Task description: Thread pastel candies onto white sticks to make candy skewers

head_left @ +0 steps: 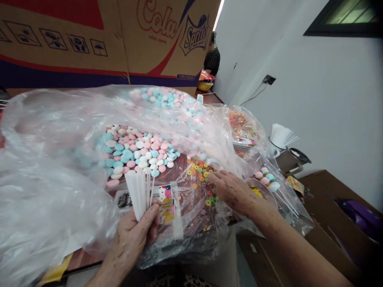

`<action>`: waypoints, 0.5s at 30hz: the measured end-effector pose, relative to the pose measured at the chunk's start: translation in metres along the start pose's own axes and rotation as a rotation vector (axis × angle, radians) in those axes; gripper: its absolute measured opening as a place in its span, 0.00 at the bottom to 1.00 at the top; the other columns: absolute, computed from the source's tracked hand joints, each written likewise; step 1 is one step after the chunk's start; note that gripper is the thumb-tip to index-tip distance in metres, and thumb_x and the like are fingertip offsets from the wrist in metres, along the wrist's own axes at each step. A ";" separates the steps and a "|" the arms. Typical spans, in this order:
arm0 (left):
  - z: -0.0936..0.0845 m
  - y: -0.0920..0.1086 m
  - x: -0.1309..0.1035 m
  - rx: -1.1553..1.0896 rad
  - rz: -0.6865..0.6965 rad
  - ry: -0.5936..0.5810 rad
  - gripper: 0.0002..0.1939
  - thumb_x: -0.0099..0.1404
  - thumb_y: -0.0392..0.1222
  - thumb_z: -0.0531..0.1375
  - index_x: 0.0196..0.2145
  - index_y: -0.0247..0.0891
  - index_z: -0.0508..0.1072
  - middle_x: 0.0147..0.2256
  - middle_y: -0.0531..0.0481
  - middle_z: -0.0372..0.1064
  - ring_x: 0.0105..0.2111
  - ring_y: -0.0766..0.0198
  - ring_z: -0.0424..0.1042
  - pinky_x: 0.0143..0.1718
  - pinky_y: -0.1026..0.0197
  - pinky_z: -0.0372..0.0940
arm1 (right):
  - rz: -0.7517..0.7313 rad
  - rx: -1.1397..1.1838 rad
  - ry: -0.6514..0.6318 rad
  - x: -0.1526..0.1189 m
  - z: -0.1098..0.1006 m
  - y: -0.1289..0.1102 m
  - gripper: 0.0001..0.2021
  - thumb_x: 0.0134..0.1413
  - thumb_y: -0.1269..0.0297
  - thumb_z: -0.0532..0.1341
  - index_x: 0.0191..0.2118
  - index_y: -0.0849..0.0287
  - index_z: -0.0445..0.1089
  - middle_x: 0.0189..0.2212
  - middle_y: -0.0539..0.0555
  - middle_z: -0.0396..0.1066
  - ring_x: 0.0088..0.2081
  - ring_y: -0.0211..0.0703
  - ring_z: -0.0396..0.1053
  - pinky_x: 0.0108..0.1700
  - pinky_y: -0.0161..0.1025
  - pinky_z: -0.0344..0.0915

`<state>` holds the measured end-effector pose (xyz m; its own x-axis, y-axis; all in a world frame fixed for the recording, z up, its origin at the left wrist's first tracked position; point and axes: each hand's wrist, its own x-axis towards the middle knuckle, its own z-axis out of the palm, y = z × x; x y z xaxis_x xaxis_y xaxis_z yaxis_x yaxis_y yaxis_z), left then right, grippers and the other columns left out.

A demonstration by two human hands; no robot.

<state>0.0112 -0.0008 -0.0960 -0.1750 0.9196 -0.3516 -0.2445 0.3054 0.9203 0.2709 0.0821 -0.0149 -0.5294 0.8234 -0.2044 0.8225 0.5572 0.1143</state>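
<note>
A bundle of white sticks [140,195] stands upright in my left hand [134,231], whose fingers are wrapped round its lower end. My right hand [231,190] reaches over the small ring-shaped candies [199,169], its fingers stretched out at their right edge. Whether the fingertips touch them I cannot tell. Pink, blue and white round candies [140,151] spill from a big clear plastic bag [60,131] beyond the sticks. A colourful printed packet [166,203] lies between my hands on clear plastic. Candy skewers [266,178] lie to the right of my right hand.
A large cardboard box [113,48] stands behind the bag. At the right are a bag of orange candies [237,121], a cup of white sticks [279,137], a grey mug [291,159] and open cardboard boxes [326,191]. A person [212,57] is far behind, near a yellow bowl [205,85].
</note>
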 end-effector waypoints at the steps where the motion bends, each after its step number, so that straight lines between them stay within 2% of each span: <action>1: 0.000 0.001 0.000 -0.002 -0.003 -0.007 0.29 0.49 0.64 0.69 0.33 0.34 0.73 0.17 0.55 0.67 0.11 0.70 0.59 0.11 0.69 0.52 | -0.013 0.019 -0.025 -0.002 -0.002 0.001 0.12 0.59 0.79 0.55 0.45 0.60 0.70 0.43 0.58 0.72 0.46 0.50 0.68 0.45 0.41 0.61; 3: 0.000 0.001 0.000 -0.008 -0.007 -0.015 0.28 0.49 0.63 0.69 0.33 0.34 0.73 0.17 0.55 0.67 0.11 0.70 0.59 0.11 0.69 0.52 | -0.088 0.060 -0.089 -0.010 -0.005 0.003 0.12 0.56 0.80 0.56 0.41 0.58 0.70 0.39 0.55 0.73 0.44 0.49 0.68 0.45 0.41 0.60; 6: 0.001 0.001 0.000 -0.018 -0.013 0.000 0.28 0.48 0.63 0.69 0.32 0.34 0.74 0.16 0.55 0.66 0.10 0.70 0.58 0.10 0.69 0.50 | -0.199 0.055 -0.143 -0.023 -0.003 0.004 0.14 0.51 0.80 0.60 0.43 0.58 0.71 0.41 0.55 0.73 0.46 0.51 0.67 0.48 0.44 0.60; 10: 0.002 0.003 -0.001 -0.019 -0.018 0.002 0.27 0.49 0.61 0.70 0.34 0.34 0.74 0.17 0.56 0.67 0.10 0.71 0.58 0.11 0.70 0.51 | -0.159 -0.067 -0.043 -0.026 0.010 0.002 0.09 0.57 0.77 0.60 0.42 0.61 0.72 0.45 0.61 0.72 0.51 0.57 0.63 0.56 0.54 0.55; 12: 0.002 0.005 -0.002 -0.005 -0.020 -0.005 0.26 0.50 0.60 0.69 0.34 0.34 0.74 0.17 0.56 0.67 0.10 0.71 0.58 0.11 0.70 0.51 | -0.147 -0.092 -0.002 -0.021 0.013 0.001 0.07 0.60 0.77 0.58 0.39 0.61 0.72 0.43 0.61 0.72 0.50 0.56 0.63 0.56 0.53 0.54; 15: 0.003 0.008 -0.003 0.010 0.005 0.000 0.25 0.51 0.60 0.68 0.34 0.35 0.74 0.17 0.56 0.67 0.10 0.71 0.59 0.11 0.69 0.51 | -0.108 -0.110 0.080 -0.013 0.006 0.003 0.07 0.58 0.77 0.57 0.38 0.61 0.70 0.36 0.60 0.71 0.41 0.53 0.64 0.49 0.47 0.58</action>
<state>0.0124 -0.0004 -0.0871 -0.1759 0.9211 -0.3472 -0.2345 0.3033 0.9236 0.2814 0.0722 -0.0178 -0.6320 0.7614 -0.1441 0.7344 0.6479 0.2024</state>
